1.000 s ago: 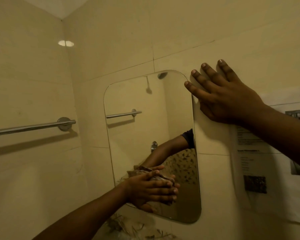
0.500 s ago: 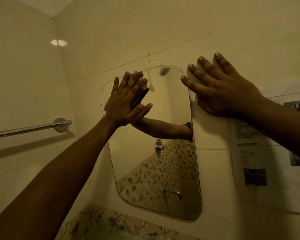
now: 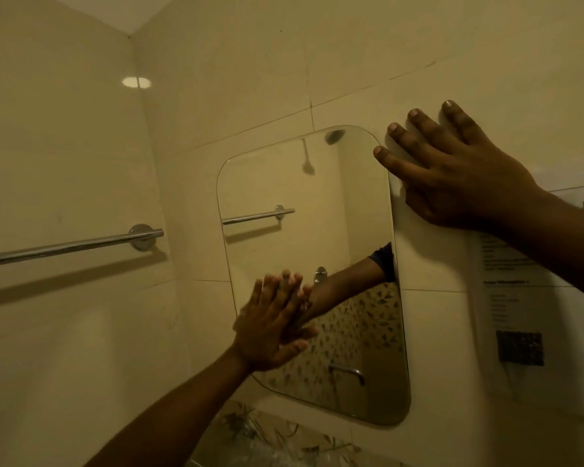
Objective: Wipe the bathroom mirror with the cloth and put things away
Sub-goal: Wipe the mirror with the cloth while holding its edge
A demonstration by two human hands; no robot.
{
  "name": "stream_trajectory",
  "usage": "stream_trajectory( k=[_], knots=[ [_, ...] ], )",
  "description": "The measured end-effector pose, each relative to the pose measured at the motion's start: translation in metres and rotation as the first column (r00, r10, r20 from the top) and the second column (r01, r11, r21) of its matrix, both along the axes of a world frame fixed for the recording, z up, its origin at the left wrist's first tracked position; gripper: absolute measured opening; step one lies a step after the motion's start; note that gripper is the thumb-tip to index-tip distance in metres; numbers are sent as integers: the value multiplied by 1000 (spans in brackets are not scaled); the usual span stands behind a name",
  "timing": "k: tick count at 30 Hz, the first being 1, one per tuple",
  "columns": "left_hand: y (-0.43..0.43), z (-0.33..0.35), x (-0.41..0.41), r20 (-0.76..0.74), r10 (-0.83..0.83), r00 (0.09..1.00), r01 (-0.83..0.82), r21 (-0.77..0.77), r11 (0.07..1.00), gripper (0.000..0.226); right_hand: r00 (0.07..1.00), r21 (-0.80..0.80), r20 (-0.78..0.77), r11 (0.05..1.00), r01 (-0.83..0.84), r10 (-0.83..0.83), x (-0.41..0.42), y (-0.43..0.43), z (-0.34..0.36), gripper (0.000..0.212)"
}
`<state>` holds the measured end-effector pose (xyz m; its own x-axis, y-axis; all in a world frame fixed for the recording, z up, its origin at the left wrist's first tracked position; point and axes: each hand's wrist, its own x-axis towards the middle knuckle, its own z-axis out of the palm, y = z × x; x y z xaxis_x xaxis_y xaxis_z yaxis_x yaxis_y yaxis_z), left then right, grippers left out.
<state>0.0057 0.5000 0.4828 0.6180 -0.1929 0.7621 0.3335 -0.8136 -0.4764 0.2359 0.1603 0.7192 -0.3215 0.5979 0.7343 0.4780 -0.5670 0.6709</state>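
A frameless mirror with rounded corners hangs on the beige tiled wall. My left hand lies flat against the mirror's lower left part, fingers straight and blurred by motion. The cloth is hidden under that palm; I cannot make it out. My right hand rests flat on the wall tile beside the mirror's upper right corner, fingers spread and straight. The glass reflects my left forearm, a towel bar and a shower head.
A chrome towel bar runs along the left wall. A printed paper sheet is stuck to the wall right of the mirror. A leaf-patterned tile band lies below the mirror.
My left hand went from the mirror's bottom up to its top left, then back down to the lower left. My right hand stayed on the wall.
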Motion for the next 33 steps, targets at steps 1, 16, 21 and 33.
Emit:
stream_trajectory(
  k=[1,16,21,33],
  knots=[
    [-2,-21,1,27,17,999,-15,-69,998,91,1000,1,1,1000,-2,2,0,0,0,67],
    [-74,48,47,431,779,455,720,-693,-36,78,998,8,-10,998,-56,56,2,1,-1,68],
    [-54,168,33,537,718,443,682,-721,119,75,998,8,-24,999,-51,51,0,0,-1,69],
    [-97,257,72,663,332,671,367,-686,628,98,993,22,-82,996,-85,86,-6,-2,0,70]
  ],
)
